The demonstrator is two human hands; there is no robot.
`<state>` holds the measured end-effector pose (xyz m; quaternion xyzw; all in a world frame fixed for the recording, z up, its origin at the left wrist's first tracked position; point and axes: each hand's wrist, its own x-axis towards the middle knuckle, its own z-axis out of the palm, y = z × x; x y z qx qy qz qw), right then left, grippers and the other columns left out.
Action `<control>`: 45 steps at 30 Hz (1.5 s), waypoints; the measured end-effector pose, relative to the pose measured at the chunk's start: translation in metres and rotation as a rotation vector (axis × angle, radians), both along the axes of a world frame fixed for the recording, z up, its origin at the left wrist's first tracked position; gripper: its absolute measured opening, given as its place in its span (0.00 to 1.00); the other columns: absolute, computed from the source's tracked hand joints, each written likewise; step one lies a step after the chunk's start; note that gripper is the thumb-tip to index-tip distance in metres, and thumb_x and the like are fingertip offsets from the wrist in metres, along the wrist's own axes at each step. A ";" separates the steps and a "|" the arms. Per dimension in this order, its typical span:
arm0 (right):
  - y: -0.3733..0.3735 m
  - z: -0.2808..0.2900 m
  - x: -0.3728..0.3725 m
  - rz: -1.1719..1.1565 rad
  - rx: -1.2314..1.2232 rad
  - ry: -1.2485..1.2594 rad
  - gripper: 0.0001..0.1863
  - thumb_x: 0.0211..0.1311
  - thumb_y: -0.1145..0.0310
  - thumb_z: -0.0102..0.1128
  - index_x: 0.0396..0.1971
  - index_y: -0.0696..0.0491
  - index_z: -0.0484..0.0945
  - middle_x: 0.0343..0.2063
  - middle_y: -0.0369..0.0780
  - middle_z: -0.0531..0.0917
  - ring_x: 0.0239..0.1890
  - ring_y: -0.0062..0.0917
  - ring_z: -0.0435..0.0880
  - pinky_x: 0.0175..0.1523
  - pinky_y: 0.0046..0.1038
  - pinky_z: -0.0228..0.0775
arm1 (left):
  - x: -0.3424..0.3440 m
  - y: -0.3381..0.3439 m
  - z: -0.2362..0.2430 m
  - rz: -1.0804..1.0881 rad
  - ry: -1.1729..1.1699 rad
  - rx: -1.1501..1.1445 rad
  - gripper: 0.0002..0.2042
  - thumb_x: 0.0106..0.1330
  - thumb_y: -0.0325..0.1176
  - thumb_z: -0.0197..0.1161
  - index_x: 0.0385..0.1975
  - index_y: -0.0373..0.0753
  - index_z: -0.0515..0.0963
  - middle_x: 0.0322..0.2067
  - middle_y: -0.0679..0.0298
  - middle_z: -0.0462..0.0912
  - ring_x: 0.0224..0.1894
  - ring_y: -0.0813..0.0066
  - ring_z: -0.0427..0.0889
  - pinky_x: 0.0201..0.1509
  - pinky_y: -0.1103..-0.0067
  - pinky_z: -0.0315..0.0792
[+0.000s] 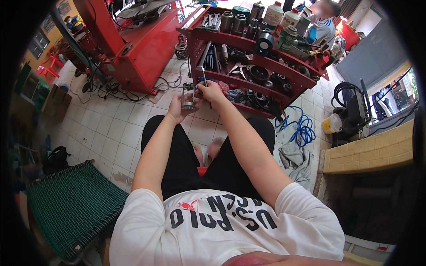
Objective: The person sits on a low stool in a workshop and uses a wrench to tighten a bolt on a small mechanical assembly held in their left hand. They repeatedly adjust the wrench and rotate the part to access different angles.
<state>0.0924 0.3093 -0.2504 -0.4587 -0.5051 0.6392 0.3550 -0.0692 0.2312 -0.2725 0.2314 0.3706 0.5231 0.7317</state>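
Observation:
My left hand (pixel 177 109) is wrapped round a small grey metal part (pixel 189 105), which has a round base, two upright sides and a dark upper end. It is held upright above the tiled floor, in front of my knees. Close to its right side, my right hand (pixel 213 93) is closed on a slim metal rod-like tool (pixel 204 79). The tool stands nearly upright, and its exact kind is too small to make out. Both hands are just in front of the red tool cart (pixel 290 91).
On the cart are sockets, bottles, cans and loose tools. A red machine (pixel 146 55) stands at the left, with black cables (pixel 108 88) beside it. A blue hose (pixel 304 128) and grey cloth (pixel 295 160) lie at the right. A green woven seat (pixel 73 204) is lower left. Another person (pixel 325 29) is behind the cart.

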 end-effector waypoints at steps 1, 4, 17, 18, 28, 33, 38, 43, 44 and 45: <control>0.000 -0.003 0.000 0.007 0.020 0.003 0.07 0.68 0.64 0.61 0.35 0.52 0.78 0.29 0.35 0.84 0.26 0.19 0.82 0.23 0.23 0.71 | 0.000 -0.001 -0.003 -0.001 0.005 0.004 0.28 0.70 0.49 0.36 0.53 0.34 0.76 0.37 0.58 0.82 0.40 0.63 0.82 0.51 0.63 0.79; 0.012 -0.014 0.007 0.000 0.048 -0.041 0.07 0.67 0.65 0.62 0.38 0.52 0.79 0.31 0.36 0.84 0.27 0.20 0.82 0.23 0.23 0.72 | 0.006 0.003 -0.001 -0.016 0.037 0.029 0.29 0.69 0.51 0.36 0.53 0.35 0.76 0.38 0.57 0.82 0.41 0.64 0.83 0.50 0.63 0.80; -0.002 -0.001 0.006 0.058 0.094 -0.167 0.08 0.66 0.63 0.62 0.37 0.52 0.81 0.31 0.35 0.85 0.23 0.18 0.79 0.22 0.23 0.73 | -0.001 -0.006 0.006 -0.082 0.268 -0.088 0.26 0.69 0.55 0.50 0.51 0.38 0.76 0.40 0.58 0.83 0.41 0.64 0.85 0.49 0.66 0.80; -0.004 -0.002 0.005 0.076 0.130 -0.180 0.08 0.66 0.63 0.63 0.37 0.52 0.81 0.30 0.35 0.85 0.23 0.19 0.81 0.21 0.23 0.73 | -0.004 -0.005 0.001 -0.082 0.282 -0.100 0.26 0.70 0.58 0.50 0.50 0.40 0.77 0.40 0.59 0.83 0.40 0.66 0.86 0.46 0.69 0.81; -0.006 -0.004 0.003 0.166 0.250 -0.171 0.09 0.62 0.65 0.65 0.35 0.55 0.79 0.25 0.34 0.82 0.21 0.17 0.78 0.21 0.22 0.70 | -0.006 0.000 -0.018 0.010 0.261 -0.099 0.19 0.70 0.54 0.57 0.39 0.42 0.78 0.30 0.62 0.85 0.29 0.69 0.86 0.35 0.73 0.80; -0.009 0.006 0.011 0.125 0.227 -0.173 0.12 0.62 0.62 0.65 0.35 0.55 0.80 0.25 0.34 0.82 0.21 0.18 0.78 0.21 0.22 0.71 | 0.000 0.003 -0.013 0.015 0.331 -0.160 0.20 0.70 0.51 0.58 0.40 0.37 0.79 0.29 0.58 0.85 0.30 0.66 0.85 0.37 0.73 0.80; -0.017 0.030 0.014 0.097 0.070 -0.350 0.23 0.67 0.50 0.60 0.27 0.56 0.82 0.20 0.36 0.83 0.16 0.21 0.78 0.21 0.25 0.71 | -0.004 0.003 -0.017 0.040 0.369 -0.135 0.21 0.70 0.50 0.58 0.40 0.33 0.79 0.30 0.55 0.85 0.30 0.64 0.86 0.38 0.72 0.81; -0.019 0.029 0.016 0.137 0.072 -0.359 0.24 0.66 0.49 0.60 0.23 0.56 0.82 0.17 0.35 0.82 0.15 0.20 0.77 0.21 0.24 0.70 | 0.000 0.001 -0.013 0.024 0.400 -0.129 0.23 0.71 0.51 0.57 0.43 0.32 0.77 0.32 0.55 0.84 0.32 0.64 0.86 0.40 0.71 0.81; -0.019 0.028 0.014 0.148 0.093 -0.345 0.24 0.66 0.49 0.60 0.22 0.56 0.82 0.17 0.35 0.82 0.15 0.20 0.77 0.21 0.24 0.70 | -0.002 0.001 -0.013 0.030 0.396 -0.126 0.23 0.71 0.52 0.57 0.43 0.32 0.77 0.31 0.56 0.84 0.32 0.64 0.86 0.40 0.71 0.81; -0.018 0.027 0.014 0.148 0.117 -0.345 0.23 0.66 0.51 0.61 0.23 0.56 0.82 0.18 0.35 0.82 0.15 0.20 0.77 0.20 0.24 0.70 | -0.003 0.002 -0.014 0.037 0.393 -0.123 0.23 0.71 0.52 0.56 0.43 0.32 0.77 0.31 0.56 0.84 0.32 0.64 0.85 0.40 0.71 0.81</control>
